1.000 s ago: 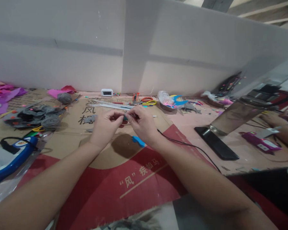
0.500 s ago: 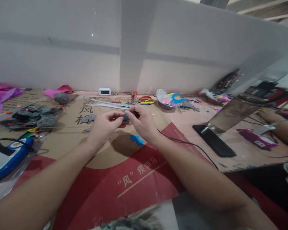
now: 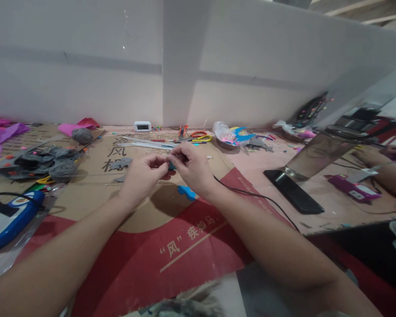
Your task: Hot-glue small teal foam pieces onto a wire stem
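Far left, a blue-and-white gadget (image 3: 15, 222) runs off the edge, so no clue what it is. Left hand (image 3: 147, 174) has thumb and finger pinched on a small teal bit (image 3: 172, 167), up over the cardboard (image 3: 141, 215); fingers cover most of it, so shape's anyone's guess, just a dark blue-green sliver. Right hand (image 3: 191, 169) pinches it too, partly overlapping a bright blue cutout (image 3: 186, 193). Far right, someone else's arm (image 3: 387, 174) gets cut off.

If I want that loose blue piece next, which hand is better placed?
Probably your right hand: the blue piece lies nearer it than your left hand. Both hands are busy with a small teal piece, though.
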The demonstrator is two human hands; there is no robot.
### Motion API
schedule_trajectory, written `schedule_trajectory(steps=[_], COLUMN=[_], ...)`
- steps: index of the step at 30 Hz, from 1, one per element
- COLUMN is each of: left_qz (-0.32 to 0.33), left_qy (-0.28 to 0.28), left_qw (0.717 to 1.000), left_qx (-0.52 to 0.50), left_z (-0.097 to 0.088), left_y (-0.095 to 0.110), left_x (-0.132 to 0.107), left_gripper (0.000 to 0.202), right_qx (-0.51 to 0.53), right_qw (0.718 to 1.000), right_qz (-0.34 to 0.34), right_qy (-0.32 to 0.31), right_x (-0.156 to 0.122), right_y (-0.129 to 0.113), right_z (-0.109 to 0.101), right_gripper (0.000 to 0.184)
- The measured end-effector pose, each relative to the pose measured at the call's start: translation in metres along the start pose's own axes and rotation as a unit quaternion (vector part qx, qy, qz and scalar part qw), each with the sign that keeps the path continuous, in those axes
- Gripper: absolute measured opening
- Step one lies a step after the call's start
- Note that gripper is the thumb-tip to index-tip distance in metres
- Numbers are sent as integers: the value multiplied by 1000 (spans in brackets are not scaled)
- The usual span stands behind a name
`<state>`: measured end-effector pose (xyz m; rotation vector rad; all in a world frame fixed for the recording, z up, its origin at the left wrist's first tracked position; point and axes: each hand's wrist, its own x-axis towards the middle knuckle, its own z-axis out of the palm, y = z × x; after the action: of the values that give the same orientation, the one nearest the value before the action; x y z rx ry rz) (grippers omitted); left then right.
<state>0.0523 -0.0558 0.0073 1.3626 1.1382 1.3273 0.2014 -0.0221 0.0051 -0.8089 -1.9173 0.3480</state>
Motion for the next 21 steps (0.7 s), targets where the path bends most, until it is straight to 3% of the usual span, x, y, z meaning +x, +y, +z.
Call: schedule_trajectory(steps=[10,21], left_qz=[-13,-1], left_qy=[26,63], left_qw=[999,997], left_qx=[-21,-35], left_z=[-4,-3], left_y=[-2,0], left_x=[3,4], left_gripper=[19,15], right_qx=[-53,-82], right_qw=[998,996], right_qz=[-31,-38], right_qy=[12,14], right_x=[-4,-7], right_y=[2,-2], right_z=[-2,0], right_gripper=[16,11])
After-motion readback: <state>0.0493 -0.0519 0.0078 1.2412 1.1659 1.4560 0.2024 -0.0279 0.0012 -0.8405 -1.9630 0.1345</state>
